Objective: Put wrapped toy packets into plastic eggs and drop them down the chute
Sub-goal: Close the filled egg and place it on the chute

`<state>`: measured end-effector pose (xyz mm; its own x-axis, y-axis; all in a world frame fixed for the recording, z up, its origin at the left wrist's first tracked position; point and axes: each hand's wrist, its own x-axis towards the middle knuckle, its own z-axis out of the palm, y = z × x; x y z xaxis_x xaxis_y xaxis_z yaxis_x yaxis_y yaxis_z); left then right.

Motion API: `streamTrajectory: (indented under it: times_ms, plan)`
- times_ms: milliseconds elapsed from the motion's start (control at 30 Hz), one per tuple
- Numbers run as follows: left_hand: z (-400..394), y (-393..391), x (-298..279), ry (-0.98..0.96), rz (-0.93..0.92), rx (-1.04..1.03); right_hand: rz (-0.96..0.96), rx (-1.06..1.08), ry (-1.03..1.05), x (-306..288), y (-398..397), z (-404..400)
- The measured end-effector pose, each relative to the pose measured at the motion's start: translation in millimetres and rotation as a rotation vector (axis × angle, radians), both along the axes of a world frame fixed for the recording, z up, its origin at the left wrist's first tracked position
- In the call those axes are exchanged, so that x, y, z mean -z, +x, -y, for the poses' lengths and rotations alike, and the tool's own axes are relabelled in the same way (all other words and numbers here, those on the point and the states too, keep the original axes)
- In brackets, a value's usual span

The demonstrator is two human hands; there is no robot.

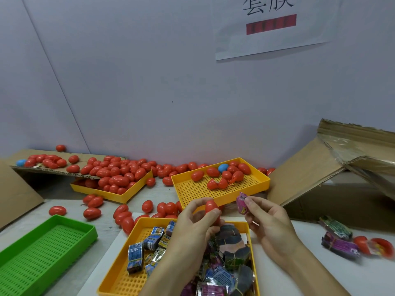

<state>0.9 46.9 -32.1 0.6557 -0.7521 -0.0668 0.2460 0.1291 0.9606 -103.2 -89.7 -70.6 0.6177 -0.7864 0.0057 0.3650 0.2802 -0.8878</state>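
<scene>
My left hand (193, 223) grips a red plastic egg (210, 207) between thumb and fingers, just above the near yellow tray (119, 272). My right hand (267, 218) pinches a pink wrapped toy packet (242, 202) at its fingertips, a little to the right of the egg and apart from it. The near yellow tray holds several wrapped packets (154, 242), blue on the left and dark or purple on the right. Whether the egg in my left hand is one half or whole is hidden by my fingers.
A yellow tray (252, 189) with a few red eggs and one blue egg (223, 167) lies behind my hands. Another yellow tray (119, 197) heaped with red eggs sits at the left, loose eggs around it. A green tray (42, 251) is at the near left. Cardboard (320, 174) slopes at the right; packets and egg halves (363, 243) lie on the table's right side.
</scene>
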Motion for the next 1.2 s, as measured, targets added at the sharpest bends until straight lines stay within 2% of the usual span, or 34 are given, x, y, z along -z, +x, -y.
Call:
streamTrajectory:
  times_ms: [267,533,700,833,1033,1200]
  plan:
    - [1.3,-7.2,-10.0,-0.032,-0.197,0.110,0.003,0.009,-0.021,-1.8,1.4,-0.8]
    - [1.0,-7.9,-9.5,-0.025,-0.245,0.125,0.046,-0.011,-0.001,-0.2,0.4,1.0]
    - [4.9,-6.3,-6.1,-0.018,-0.144,0.056,0.069,-0.037,0.046,0.7,-1.3,3.8]
    - [5.1,-4.4,-0.7,0.001,-0.066,0.049,0.034,-0.009,-0.009,-0.3,-1.6,2.5]
    - [0.7,-1.4,6.8,0.092,0.320,0.097,-0.021,-0.020,-0.110,-3.0,-3.3,-1.2]
    - [-1.4,-4.1,3.8,0.082,0.449,0.053,-0.057,-0.055,-0.161,-3.4,-2.8,-3.9]
